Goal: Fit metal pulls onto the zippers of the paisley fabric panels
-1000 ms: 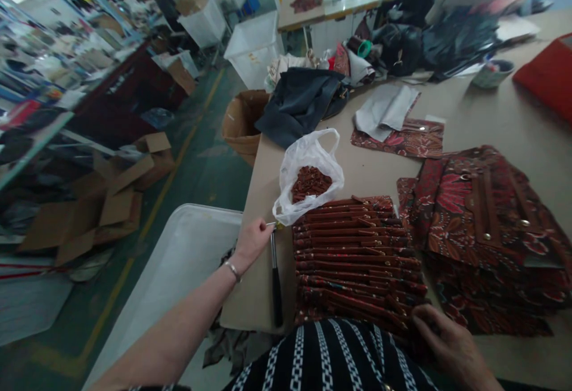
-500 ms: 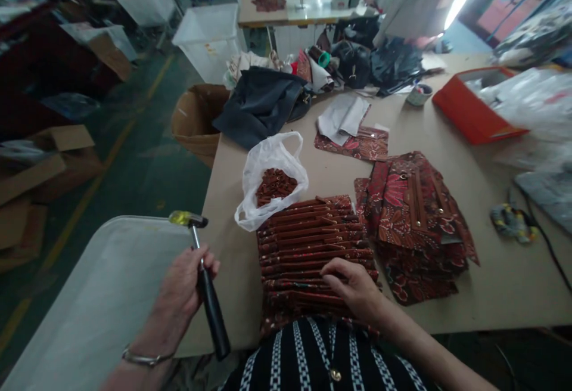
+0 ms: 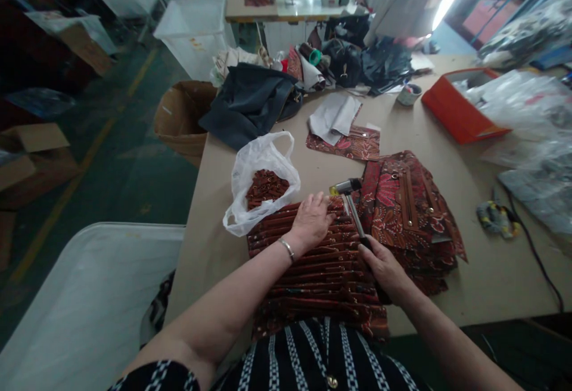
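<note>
My left hand [image 3: 311,219] lies flat and open on top of a stack of dark red patterned strips [image 3: 313,272] at the near table edge. My right hand [image 3: 383,266] is closed round the black handle of a small hammer [image 3: 351,203], whose yellow-tipped metal head hovers over the stack's far right corner. A white plastic bag [image 3: 259,179] holding small brown pieces sits just left of my left hand. A pile of red floral fabric panels [image 3: 409,212] lies to the right of the hammer.
A brown table [image 3: 447,140] carries dark fabric [image 3: 248,102], a grey cloth [image 3: 333,117], an orange tray [image 3: 460,111], a small cup [image 3: 407,94] and clear plastic sheets [image 3: 527,105]. A large white bin [image 3: 80,307] stands at my left, a cardboard box [image 3: 181,117] beyond it.
The hammer has passed from my left hand to my right hand. My left hand moved right onto the stack of strips; the hammer head now hovers over the stack.
</note>
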`<state>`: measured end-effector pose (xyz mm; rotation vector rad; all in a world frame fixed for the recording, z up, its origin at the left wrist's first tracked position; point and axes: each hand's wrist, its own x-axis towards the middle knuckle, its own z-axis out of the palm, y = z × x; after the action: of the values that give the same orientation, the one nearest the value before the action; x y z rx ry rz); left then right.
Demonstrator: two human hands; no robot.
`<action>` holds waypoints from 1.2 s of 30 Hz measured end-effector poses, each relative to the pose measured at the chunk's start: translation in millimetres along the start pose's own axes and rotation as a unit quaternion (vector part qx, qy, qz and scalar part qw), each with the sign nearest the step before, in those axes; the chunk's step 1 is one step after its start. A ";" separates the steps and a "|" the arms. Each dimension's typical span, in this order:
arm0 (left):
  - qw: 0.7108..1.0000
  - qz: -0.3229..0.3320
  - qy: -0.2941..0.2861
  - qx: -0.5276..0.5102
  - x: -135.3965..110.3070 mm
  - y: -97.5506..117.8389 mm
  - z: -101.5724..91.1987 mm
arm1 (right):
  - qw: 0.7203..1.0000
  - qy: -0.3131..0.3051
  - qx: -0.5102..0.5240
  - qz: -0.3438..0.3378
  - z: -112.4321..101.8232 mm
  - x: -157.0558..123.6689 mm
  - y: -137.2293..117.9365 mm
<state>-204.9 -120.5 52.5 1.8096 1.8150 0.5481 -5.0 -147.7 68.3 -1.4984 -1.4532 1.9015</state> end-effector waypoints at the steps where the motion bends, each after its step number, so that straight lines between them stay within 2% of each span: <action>1: 0.997 -0.015 -0.012 0.079 6.1 -5.9 10.1 | 0.999 0.023 -0.030 0.004 -8.7 0.4 9.0; 3: 0.983 -0.038 -0.045 0.176 11.3 -15.8 26.2 | 0.997 0.044 -0.067 0.004 -18.7 -0.1 23.6; 5: 0.974 -0.040 -0.054 0.217 7.2 -21.8 36.8 | 0.993 0.054 -0.107 -0.011 -20.1 -1.2 32.6; 8: 0.968 -0.035 -0.027 0.247 -8.9 -24.6 45.2 | 0.985 0.063 -0.155 -0.035 -14.8 -0.5 36.2; 13: 0.963 -0.022 -0.007 0.268 -32.0 -23.2 52.7 | 0.968 0.087 -0.225 -0.063 -11.3 10.2 26.8; 18: 0.962 -0.020 -0.004 0.273 -42.3 -24.8 53.4 | 0.935 0.092 -0.331 -0.087 -17.1 17.4 19.4; 27: 0.966 -0.031 -0.005 0.256 -44.7 -28.8 48.7 | 0.867 0.060 -0.489 -0.078 -18.4 18.9 27.2; 29: 0.967 -0.032 -0.007 0.254 -44.6 -28.8 48.7 | 0.866 0.072 -0.486 -0.092 -17.9 15.8 23.6; 33: 0.967 -0.026 -0.007 0.253 -44.4 -28.9 48.7 | 0.878 0.106 -0.436 -0.168 -15.2 11.2 23.5; 36: 0.968 -0.030 -0.013 0.249 -43.9 -29.3 49.0 | 0.864 0.071 -0.482 -0.128 -12.6 13.1 29.1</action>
<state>-198.9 -168.6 -0.6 2.0490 2.1171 0.0370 9.9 -144.1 37.7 -1.6003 -2.5536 0.8524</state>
